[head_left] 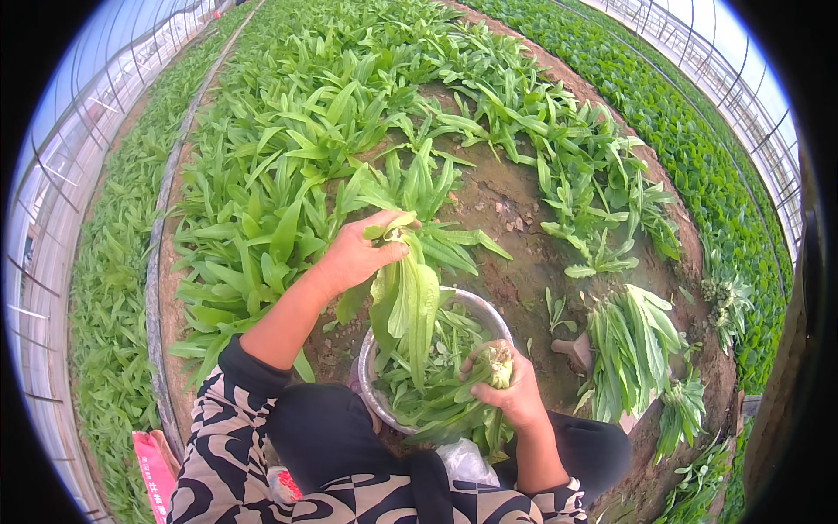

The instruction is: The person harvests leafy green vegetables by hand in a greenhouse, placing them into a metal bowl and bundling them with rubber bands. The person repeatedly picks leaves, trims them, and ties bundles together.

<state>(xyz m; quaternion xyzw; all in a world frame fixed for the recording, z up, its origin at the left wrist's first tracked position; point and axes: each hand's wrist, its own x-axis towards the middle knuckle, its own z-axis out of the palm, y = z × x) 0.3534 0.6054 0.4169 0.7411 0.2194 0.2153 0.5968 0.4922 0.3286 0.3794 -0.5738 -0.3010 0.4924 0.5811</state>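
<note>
My left hand (360,253) is closed around the root end of a long-leaved lettuce plant (412,301), whose leaves hang down over a round metal basin (496,319). Lower and to the right, my right hand (517,395) grips a bunch of leafy greens (500,365), with the pale cut stem ends pointing up and the leaves trailing down to the left. Loose green leaves (454,336) lie inside the basin, which stands between my knees. The far edge of the basin shows; part of its near side is hidden by leaves.
Rows of growing greens (288,175) stretch ahead and left. Bare soil (497,210) lies beyond the basin. A large pile of harvested leaves (633,349) lies at right, beside a smaller bunch (681,415). A clear plastic bag (469,461) rests at my lap; a pink packet (155,472) is lower left.
</note>
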